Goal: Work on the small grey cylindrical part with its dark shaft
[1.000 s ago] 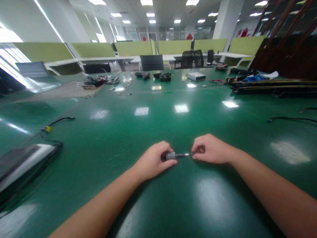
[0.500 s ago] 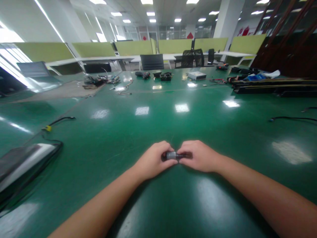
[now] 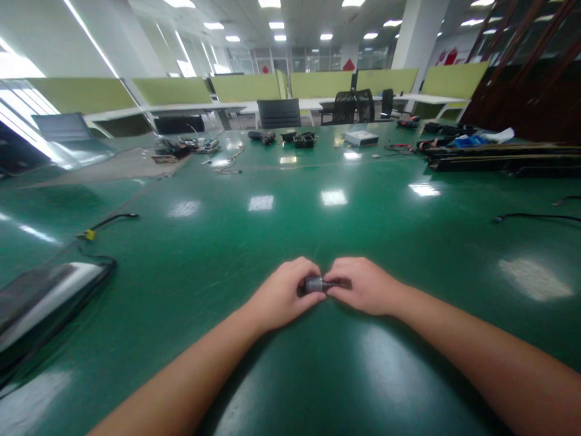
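A small dark cylindrical part (image 3: 314,284) with a grey band lies sideways between my two hands, low over the green table (image 3: 290,233). Fingers and thumb of my left hand (image 3: 290,293) are wrapped round its thicker left end. My right hand (image 3: 361,286) pinches the thin dark right end of the same piece. The fingertips of both hands nearly meet at its middle. How far the piece reaches inside each hand is hidden.
At the left edge lies a black-and-silver device (image 3: 54,297) with a cable, near a black cable with a yellow tag (image 3: 89,234). Tools, a flat silver box (image 3: 361,138) and dark long bars (image 3: 503,158) lie toward the back. Another cable (image 3: 535,217) is at right.
Both hands keep their places and their hold. The fingers of my left hand have shifted slightly round the cylindrical part.
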Available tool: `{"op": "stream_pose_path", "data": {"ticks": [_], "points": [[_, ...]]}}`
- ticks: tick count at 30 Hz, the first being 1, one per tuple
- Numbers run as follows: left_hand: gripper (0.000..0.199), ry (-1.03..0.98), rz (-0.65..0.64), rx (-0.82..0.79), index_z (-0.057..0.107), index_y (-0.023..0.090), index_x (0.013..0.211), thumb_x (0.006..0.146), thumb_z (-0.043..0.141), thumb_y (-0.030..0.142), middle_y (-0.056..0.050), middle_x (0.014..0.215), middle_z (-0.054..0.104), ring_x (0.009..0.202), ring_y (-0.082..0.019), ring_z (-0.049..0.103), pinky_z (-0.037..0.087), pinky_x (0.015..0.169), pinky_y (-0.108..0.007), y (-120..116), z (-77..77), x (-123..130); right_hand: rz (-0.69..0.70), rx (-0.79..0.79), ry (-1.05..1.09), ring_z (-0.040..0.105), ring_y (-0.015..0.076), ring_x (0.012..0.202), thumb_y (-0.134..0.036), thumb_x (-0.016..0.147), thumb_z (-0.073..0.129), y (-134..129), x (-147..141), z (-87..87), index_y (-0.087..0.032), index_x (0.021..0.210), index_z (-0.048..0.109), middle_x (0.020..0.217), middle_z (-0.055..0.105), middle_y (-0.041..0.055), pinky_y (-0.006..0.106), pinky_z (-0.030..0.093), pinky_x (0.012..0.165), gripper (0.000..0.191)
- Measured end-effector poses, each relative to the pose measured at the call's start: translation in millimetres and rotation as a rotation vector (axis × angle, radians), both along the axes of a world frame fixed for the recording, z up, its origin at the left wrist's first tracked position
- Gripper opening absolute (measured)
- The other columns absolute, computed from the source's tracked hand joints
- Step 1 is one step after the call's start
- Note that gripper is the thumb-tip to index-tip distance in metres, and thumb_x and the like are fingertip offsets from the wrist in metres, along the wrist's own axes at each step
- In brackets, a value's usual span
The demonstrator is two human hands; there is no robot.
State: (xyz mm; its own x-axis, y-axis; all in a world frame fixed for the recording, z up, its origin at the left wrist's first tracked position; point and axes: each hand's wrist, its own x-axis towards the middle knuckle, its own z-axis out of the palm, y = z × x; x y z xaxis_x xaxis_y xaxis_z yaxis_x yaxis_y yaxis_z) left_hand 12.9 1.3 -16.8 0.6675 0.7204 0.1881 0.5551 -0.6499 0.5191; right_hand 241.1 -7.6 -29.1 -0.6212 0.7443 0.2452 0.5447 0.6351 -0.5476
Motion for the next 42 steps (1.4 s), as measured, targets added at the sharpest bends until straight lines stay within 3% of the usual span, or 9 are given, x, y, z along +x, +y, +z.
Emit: {"op": "stream_pose_path", "data": {"ticks": [5, 24, 42], "points": [[0.020, -0.006, 0.013, -0.009, 0.064, 0.020, 0.098, 0.089, 0.070, 0.036, -0.002, 0.087, 0.064, 0.080, -0.018, 0.060, 0.045, 0.071, -0.029, 0.3, -1.2, -0.4, 0.008, 0.014, 0.018, 0.063, 0.0160, 0.084, -0.022, 0.089, 0.066, -0.2, 0.2, -0.1, -0.019, 0.097, 0.075, 0.090, 0.070, 0.0042, 0.027, 0.046, 0.075, 0.012], [0.021, -0.003, 0.033, -0.039, 0.064, 0.019, 0.098, 0.088, 0.070, 0.036, -0.004, 0.090, 0.064, 0.080, -0.019, 0.060, 0.046, 0.069, -0.029, 1.4, -1.0, -0.2, -0.004, -0.014, 0.014, 0.063, 0.0164, 0.084, -0.021, 0.087, 0.066, -0.8, 1.1, 3.3, -0.018, 0.096, 0.074, 0.091, 0.070, 0.0049, 0.027, 0.046, 0.075, 0.013], [0.023, -0.003, 0.055, -0.053, 0.065, 0.019, 0.097, 0.087, 0.071, 0.038, -0.003, 0.088, 0.063, 0.076, -0.018, 0.059, 0.045, 0.066, -0.028, -0.5, -0.1, -3.9, -0.057, -0.027, -0.003, 0.058, 0.0134, 0.071, -0.019, 0.081, 0.070, -1.9, 5.8, 5.4, -0.018, 0.086, 0.073, 0.078, 0.065, 0.0016, 0.025, 0.042, 0.066, 0.006]]}}
